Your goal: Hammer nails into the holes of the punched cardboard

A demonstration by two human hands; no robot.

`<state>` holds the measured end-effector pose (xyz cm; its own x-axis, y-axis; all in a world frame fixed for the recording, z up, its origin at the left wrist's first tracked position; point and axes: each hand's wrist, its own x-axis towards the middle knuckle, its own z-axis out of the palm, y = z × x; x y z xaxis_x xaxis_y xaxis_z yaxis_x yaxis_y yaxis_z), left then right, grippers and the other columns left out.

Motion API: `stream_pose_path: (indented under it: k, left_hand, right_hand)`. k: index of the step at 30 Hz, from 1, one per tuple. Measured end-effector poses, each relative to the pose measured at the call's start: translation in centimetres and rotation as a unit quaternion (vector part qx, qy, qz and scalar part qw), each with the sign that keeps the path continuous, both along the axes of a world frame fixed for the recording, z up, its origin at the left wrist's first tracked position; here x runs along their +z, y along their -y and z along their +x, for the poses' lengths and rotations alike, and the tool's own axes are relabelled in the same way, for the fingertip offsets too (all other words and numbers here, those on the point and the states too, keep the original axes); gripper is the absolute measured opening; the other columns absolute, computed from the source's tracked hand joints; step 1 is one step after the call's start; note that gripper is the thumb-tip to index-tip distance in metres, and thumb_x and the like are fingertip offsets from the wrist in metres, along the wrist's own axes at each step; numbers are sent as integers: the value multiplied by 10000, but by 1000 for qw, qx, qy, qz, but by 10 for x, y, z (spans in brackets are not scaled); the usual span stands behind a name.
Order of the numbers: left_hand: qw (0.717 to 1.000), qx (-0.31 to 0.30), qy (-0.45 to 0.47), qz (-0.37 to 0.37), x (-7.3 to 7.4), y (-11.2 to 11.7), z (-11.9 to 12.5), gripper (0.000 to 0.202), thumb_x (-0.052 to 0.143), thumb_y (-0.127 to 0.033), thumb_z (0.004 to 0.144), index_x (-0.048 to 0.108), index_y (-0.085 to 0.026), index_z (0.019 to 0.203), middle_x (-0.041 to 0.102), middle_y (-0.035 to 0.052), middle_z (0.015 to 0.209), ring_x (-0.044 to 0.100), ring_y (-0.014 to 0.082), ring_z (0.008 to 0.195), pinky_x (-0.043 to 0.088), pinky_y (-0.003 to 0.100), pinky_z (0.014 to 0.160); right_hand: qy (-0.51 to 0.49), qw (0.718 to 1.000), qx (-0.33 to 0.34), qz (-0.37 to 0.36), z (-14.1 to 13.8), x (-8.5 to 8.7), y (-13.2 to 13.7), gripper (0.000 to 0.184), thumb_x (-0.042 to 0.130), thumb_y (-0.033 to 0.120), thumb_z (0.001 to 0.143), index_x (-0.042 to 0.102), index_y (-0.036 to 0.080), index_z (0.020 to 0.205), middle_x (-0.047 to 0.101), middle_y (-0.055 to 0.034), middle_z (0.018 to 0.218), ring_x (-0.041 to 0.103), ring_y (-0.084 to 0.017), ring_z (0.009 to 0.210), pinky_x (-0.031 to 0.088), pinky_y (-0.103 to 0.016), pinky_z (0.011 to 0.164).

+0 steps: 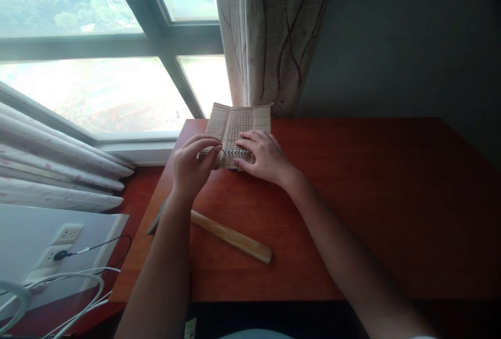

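A piece of corrugated cardboard (239, 122) lies at the far left part of the desk, its middle strip dotted with a grid of small holes. Along its near end runs a row of thin dark nails (238, 152). My left hand (195, 164) is at the left end of that row, thumb and forefinger pinched on a thin dark piece that looks like a nail. On the cardboard's right side rests my right hand (264, 156), fingers spread over the holes and thumb apart near the close edge. My right palm hides part of the cardboard.
A hammer lies nearer me, its wooden handle (235, 237) pointing right; my left forearm hides part of it. The reddish wooden desk (371, 198) stretches right. Left are a window (97, 47), curtains (55, 161), and a wall socket (58, 250) with cables.
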<state>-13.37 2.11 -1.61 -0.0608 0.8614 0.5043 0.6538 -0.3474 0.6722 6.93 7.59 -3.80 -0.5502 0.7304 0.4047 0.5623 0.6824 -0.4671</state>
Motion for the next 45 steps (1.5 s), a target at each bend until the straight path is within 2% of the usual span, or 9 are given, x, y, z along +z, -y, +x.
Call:
stream_pose_path:
  k: [5,7,13,17,21,25,30,38,45]
  left_hand:
    - [974,134,164,77,11,2,3,160,641,-372,937,698,-223,953,742,34,1002,693,179,936,574,320,884]
    - [976,130,159,69,17,6,1,152,673,-365,917,696,-215,926,739,29,950,684,168,876,568,298,828]
    - [991,37,-69,-107,15,43,-9,152,689,-373,884,712,-223,878,673,-15,733,563,132,635,456,250,624]
    - [967,-14,-184,-176,-3,68,-9,165,620,-382,918,697,-239,893,698,-3,755,594,155,634,431,266,624]
    - [923,36,-299,-241,-20,75,-3,165,579,-361,910,694,-251,866,754,40,834,672,217,706,380,284,595]
    - [902,64,-333,-266,-27,75,0,185,539,-357,925,692,-256,902,777,63,890,709,262,783,358,293,578]
    - [930,69,-288,-219,-20,78,-6,160,588,-385,917,696,-267,915,756,22,812,678,227,716,388,293,607]
    - [985,85,-144,-51,18,31,1,183,626,-374,912,720,-249,1007,717,-4,832,586,140,642,455,258,660]
    - [968,8,-240,-75,12,-11,0,183,599,-299,876,742,-199,930,712,35,858,600,154,665,444,280,653]
  right_hand:
    - [1,1000,-4,-9,0,1,0,453,709,460,882,729,185,1242,639,-124,1422,526,-324,1339,357,-495,1170]
    - [3,1000,-5,-11,0,1,0,460,709,459,884,726,177,1247,636,-125,1427,523,-322,1342,360,-488,1167]
    - [-1,1000,-2,-10,0,-1,-1,465,703,475,888,718,189,1255,633,-114,1433,515,-317,1343,367,-486,1158]
    - [-5,1000,-2,-9,-1,-3,-2,452,704,481,888,716,209,1249,634,-107,1425,510,-312,1340,370,-490,1149]
    - [-4,1000,1,-7,-1,-3,-3,463,708,483,885,712,205,1255,629,-111,1432,505,-313,1343,358,-487,1162]
    - [-1,1000,1,-8,-1,-2,-3,475,702,485,890,714,190,1262,629,-113,1436,509,-318,1341,356,-485,1163]
    - [-1,1000,2,-10,-1,-2,-3,482,695,491,894,712,192,1271,628,-109,1440,506,-316,1346,353,-485,1165]
    - [-2,1000,2,-15,-1,-2,-4,474,687,506,901,714,201,1264,619,-109,1453,493,-314,1363,343,-488,1171]
    - [4,1000,0,-11,-2,-2,-4,503,694,490,900,704,172,1289,614,-113,1459,494,-319,1358,352,-478,1158]
